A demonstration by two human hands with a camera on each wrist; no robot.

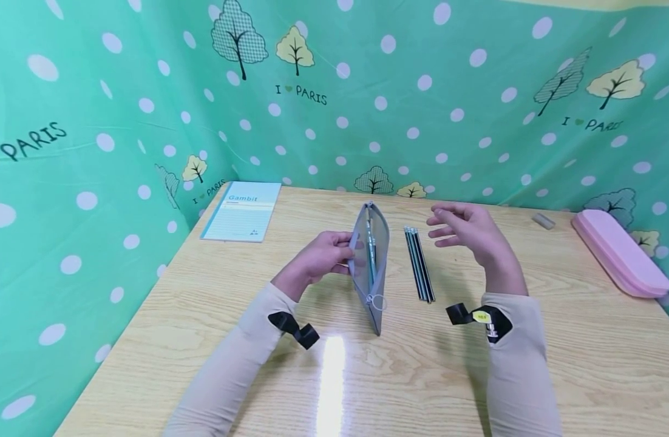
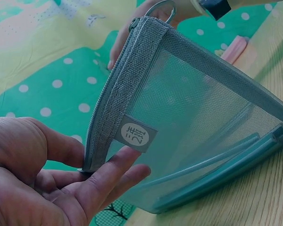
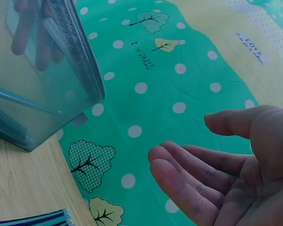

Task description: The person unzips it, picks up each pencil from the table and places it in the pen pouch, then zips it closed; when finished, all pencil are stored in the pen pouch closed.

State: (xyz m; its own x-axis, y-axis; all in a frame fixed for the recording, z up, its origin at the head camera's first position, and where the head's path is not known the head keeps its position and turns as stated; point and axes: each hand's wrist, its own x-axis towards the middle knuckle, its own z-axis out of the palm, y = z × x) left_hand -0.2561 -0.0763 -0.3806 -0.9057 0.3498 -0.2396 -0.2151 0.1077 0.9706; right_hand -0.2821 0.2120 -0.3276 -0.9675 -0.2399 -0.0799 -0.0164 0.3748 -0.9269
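Observation:
My left hand holds a grey mesh zip pouch upright on the table, thumb on one side of its rim and fingers against the mesh. The pouch's top is unzipped, and several pens or pencils show inside it. A ring hangs from the zip at the near end. My right hand is held in the air to the right of the pouch, fingers loosely bent, with nothing in it. Between the pouch and that hand lies a small bunch of dark, striped pencils on the table.
A light blue notebook lies at the back left of the wooden table. At the back right are a small grey eraser-like block and a pink pencil case. A green patterned cloth hangs behind the table.

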